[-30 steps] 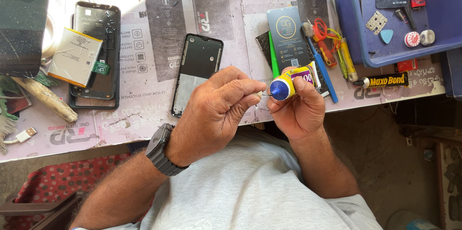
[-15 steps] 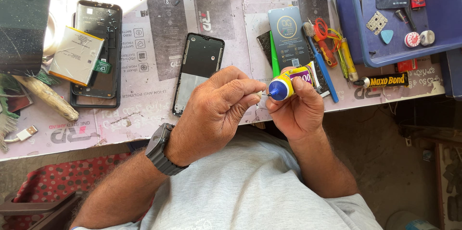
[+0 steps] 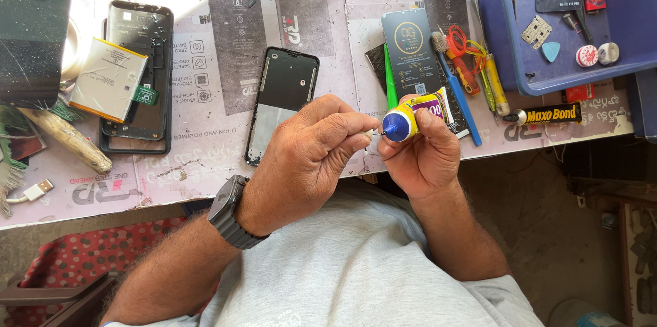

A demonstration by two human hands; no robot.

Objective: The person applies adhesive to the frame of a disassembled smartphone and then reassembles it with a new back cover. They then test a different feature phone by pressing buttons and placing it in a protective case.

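Right hand [image 3: 424, 152] clamped round small yellow glue tube [image 3: 410, 116], blue nozzle turned toward left hand [image 3: 311, 152], whose fingertips are pinched together at the tip (on a tiny pale piece, unclear), both raised above counter [image 3: 205, 176] edge, near phone frame [image 3: 282, 105].

A phone frame [image 3: 280, 105] with its back open lies in the middle of the paper-covered worktop [image 3: 205, 169]. Further left, a white battery [image 3: 108, 79] rests tilted on a second opened phone [image 3: 137, 77], with a dark cracked screen panel [image 3: 31, 36] at the far left edge and a white cable plug [image 3: 37, 190] near it. To the right sit a dark card packet [image 3: 413, 53], red-handled snips [image 3: 462, 60], a blue-handled tool [image 3: 460, 98], a black glue tube [image 3: 544, 115], and a blue tray [image 3: 506, 40] holding a blue pick [image 3: 550, 50].
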